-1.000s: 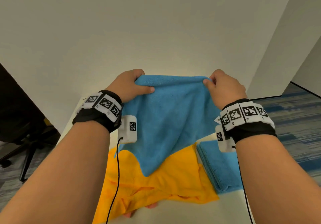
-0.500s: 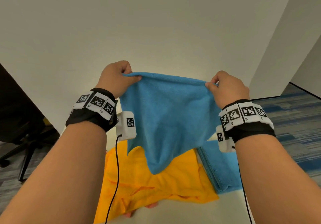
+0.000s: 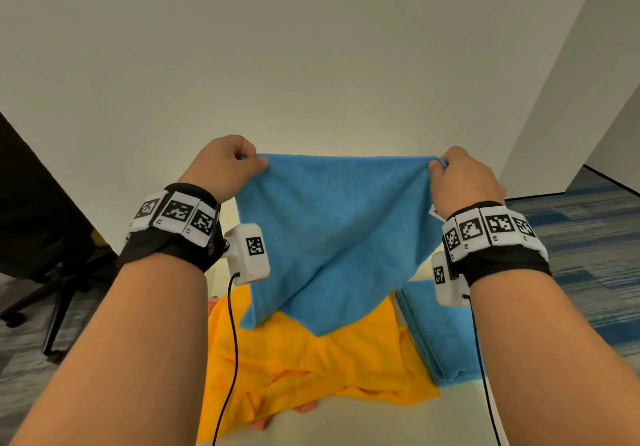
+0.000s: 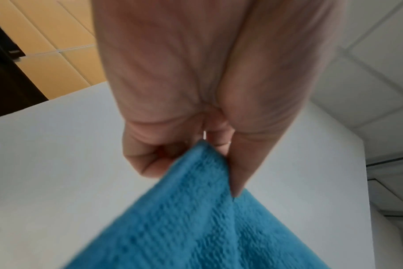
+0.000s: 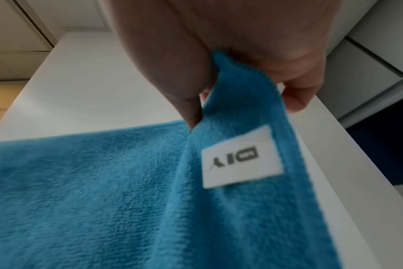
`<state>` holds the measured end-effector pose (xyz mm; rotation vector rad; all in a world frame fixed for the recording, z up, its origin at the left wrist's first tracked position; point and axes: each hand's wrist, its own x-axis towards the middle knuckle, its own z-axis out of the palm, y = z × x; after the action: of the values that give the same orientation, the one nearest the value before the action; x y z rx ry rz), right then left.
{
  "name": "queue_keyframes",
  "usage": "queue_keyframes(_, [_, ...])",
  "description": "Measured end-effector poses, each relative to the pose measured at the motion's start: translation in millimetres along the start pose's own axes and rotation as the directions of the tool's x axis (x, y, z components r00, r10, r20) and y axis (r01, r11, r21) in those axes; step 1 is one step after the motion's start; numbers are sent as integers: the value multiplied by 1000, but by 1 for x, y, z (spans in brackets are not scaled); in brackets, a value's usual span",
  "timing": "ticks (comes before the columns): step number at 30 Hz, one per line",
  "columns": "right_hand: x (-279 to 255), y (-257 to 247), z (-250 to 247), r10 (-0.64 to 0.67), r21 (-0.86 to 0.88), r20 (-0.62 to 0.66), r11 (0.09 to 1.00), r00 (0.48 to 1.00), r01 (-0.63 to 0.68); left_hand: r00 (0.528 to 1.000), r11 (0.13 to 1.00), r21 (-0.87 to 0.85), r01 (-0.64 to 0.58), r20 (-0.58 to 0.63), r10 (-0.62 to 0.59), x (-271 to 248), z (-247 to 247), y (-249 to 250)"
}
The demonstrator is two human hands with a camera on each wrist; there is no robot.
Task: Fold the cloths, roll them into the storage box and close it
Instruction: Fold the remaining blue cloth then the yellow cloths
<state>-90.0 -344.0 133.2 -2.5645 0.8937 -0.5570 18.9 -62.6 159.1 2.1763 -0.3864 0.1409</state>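
A blue cloth (image 3: 339, 234) hangs spread in the air above the table, stretched by its two upper corners. My left hand (image 3: 242, 163) pinches the left corner (image 4: 203, 154) between thumb and fingers. My right hand (image 3: 441, 165) pinches the right corner (image 5: 232, 76), just above a white label (image 5: 242, 158). Under the hanging cloth an orange cloth (image 3: 304, 369) lies crumpled on the table. A folded blue cloth (image 3: 440, 334) lies flat to its right. No storage box is in view.
The white table (image 3: 381, 421) runs up to a pale wall (image 3: 311, 64). A bit of pink cloth (image 3: 304, 409) peeks out from under the orange one. An office chair (image 3: 45, 272) stands on the carpet at the left. Blue carpet (image 3: 588, 255) lies to the right.
Both hands have moved apart and the left one has shifted its grip to the corner, so the blue cloth now hangs wide and taut along its top edge instead of bunched.
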Motion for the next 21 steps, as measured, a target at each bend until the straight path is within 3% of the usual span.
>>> queue_keyframes(7, [0,6,-1,17,31,1,999,1000,-17,965,996,34,87,-252,-76,1,-8,-15])
queue_keyframes(10, [1,6,0,20,29,3,999,1000,-21,945,987,28,157,-295,-142,3,-11,-20])
queue_keyframes(16, [-1,-1,0,12,101,-20,995,1000,-10,950,973,-55,226,-206,-233,-1,-8,-16])
queue_keyframes(21, [-13,-21,9,-30,188,133,982,991,4,964,955,-169,244,-65,-258,-9,10,-4])
